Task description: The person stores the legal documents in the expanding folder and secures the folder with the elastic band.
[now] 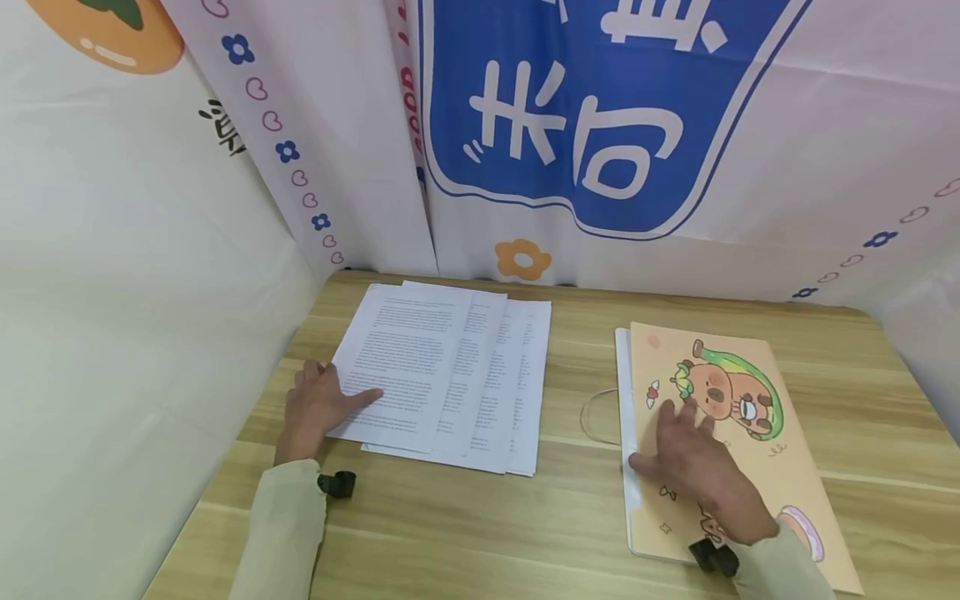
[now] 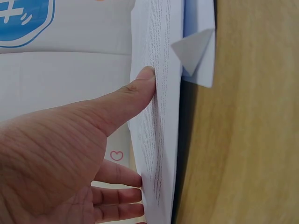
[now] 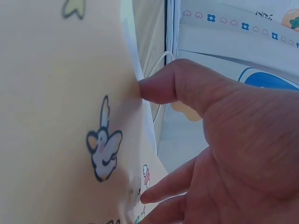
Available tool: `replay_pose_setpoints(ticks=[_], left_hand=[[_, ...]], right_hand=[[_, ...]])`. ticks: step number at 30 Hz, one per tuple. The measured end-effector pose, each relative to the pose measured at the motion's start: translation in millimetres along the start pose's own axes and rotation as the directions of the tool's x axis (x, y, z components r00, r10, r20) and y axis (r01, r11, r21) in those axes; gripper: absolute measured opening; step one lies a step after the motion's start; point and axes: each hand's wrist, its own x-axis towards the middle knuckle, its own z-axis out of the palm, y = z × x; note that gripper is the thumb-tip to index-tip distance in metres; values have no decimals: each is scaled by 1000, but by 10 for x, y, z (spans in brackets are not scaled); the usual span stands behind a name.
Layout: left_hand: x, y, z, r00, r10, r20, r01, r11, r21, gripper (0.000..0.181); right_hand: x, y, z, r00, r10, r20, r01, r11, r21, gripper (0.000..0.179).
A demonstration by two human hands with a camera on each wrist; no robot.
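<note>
Printed paper sheets [image 1: 405,358] lie fanned out in an overlapping stack left of centre on the table. At their left edge is my left hand [image 1: 318,404], its thumb resting on the top sheet and its straight fingers against the side. The left wrist view shows a folded-over paper corner [image 2: 194,49] sticking out below the stack. On the right lies a peach folder [image 1: 806,492] with a cartoon animal on its cover. My right hand [image 1: 705,462] rests on that cover, fingers spread, with the thumb at the folder's left edge.
A thin cord loop [image 1: 585,417] sticks out from the folder's left side towards the sheets. The wood-grain table [image 1: 480,533] is bordered by a printed cloth backdrop [image 1: 360,217] behind. White cloth [image 1: 112,333] hangs along the left side.
</note>
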Motion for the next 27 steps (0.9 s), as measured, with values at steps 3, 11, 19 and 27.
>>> replay_pose_setpoints(ticks=[3,11,19,27], left_hand=[[-3,-3,-8,1000,-4,1,4,1000,-1,101],[-1,-7,-3,1000,2,6,-2,1000,4,104],[-7,-3,-8,1000,5,-2,-5,1000,14,102],[-13,17,-9,1000,12,-7,-12,999,38,99]], right_hand=[[-10,10,-3,1000,-16,-23,16,1000,-1,97],[-2,-26,-25,998,-29,-54,31,999,39,70],[-9,-68,-63,990,-78,-116,85,995,60,22],[-3,-73,-141,974,-141,-179,156,985,72,11]])
